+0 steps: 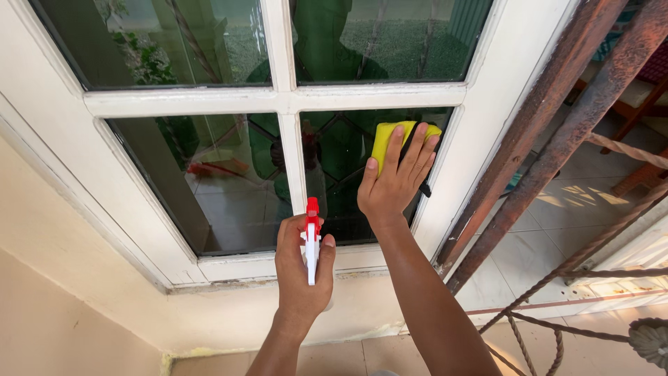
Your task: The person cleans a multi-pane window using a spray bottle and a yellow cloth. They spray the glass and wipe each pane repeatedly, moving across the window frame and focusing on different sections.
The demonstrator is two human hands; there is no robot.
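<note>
**Two hands, one sponge, one spray bottle at the window**

One yellow sponge (387, 139) lies flat against the glass of the lower right pane (341, 188), near that pane's top right corner. The right hand (395, 182) presses it there with fingers spread and almost straight, palm over the sponge's lower part, not curled round it. The sponge's long axis runs roughly left to right along the top of the pane.

One spray bottle (312, 244), with a red nozzle and a white trigger, sits in the left hand (300, 268). The fingers are wrapped tightly round its neck, thumb on the right side. Its nozzle points up and toward the glass, and its long axis runs nearly vertical in the view. The bottle's body is hidden behind the hand, so its contents cannot be told.

The white window frame (285, 101) shows four panes. Two rusty bars (557, 118) slant beside it on the right.
</note>
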